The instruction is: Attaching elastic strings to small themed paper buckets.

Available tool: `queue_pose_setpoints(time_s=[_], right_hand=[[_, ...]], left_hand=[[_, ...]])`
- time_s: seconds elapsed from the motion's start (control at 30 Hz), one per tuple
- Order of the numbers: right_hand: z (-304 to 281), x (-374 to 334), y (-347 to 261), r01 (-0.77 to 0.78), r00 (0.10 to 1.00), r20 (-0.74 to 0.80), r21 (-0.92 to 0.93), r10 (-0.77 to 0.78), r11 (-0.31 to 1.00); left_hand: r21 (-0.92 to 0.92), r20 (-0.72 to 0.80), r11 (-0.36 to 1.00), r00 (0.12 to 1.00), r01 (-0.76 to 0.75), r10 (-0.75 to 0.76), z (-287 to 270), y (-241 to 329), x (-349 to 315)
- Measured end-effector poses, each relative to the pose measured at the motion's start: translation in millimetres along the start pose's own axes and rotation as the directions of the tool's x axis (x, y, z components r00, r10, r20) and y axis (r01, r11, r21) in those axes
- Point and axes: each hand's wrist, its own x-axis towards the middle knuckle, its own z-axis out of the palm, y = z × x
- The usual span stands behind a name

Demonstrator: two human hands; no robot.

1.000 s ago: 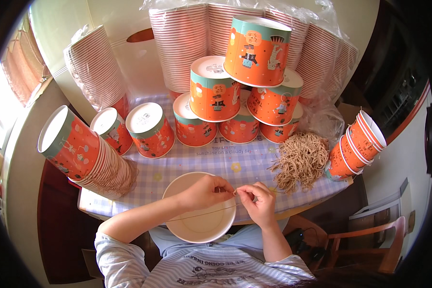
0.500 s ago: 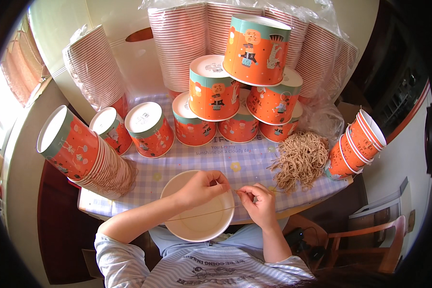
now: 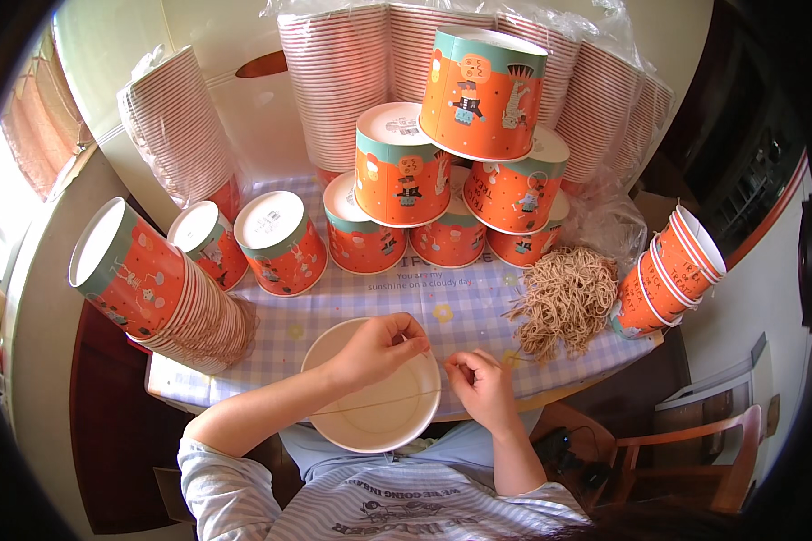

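Observation:
A white-lined paper bucket (image 3: 352, 428) rests at the table's front edge against my lap, its open mouth facing up. A thin tan string (image 3: 383, 405) crosses the mouth and runs toward my right hand. My left hand (image 3: 383, 347) hovers over the bucket's far rim, thumb and fingers closed in a pinch; what lies between them is too fine to make out. Just past the rim on the right, my right hand (image 3: 485, 383) is pinched closed, apparently on the string. A small gap separates the two hands.
A heap of tan strings (image 3: 567, 302) lies on the checked tablecloth (image 3: 280, 338) at right. Orange-and-green buckets (image 3: 483, 95) form a pyramid behind. Nested stacks stand at left (image 3: 198, 311) and right (image 3: 668, 270). Tall wrapped stacks (image 3: 334, 90) line the back. A wooden chair (image 3: 740, 460) is lower right.
My hands have drawn slightly apart; the left has risen a little away from the rim. The string still lies across the bucket's mouth. Everything else stays put.

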Motion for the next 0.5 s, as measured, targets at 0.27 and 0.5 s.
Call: queue_pose_setpoints(time_s=[0.27,0.5], right_hand=[[-2,-1,4,0.049,0.998,-0.032,-0.011,-0.050,0.999],[1,-3,6,0.047,0.998,-0.047,0.051,-0.044,0.998]], left_hand=[[0.232,-0.063,0.967,0.990,-0.108,0.126,2,1,4],[0.337,-0.066,0.938,0.992,-0.078,0.106,-2,9,2]])
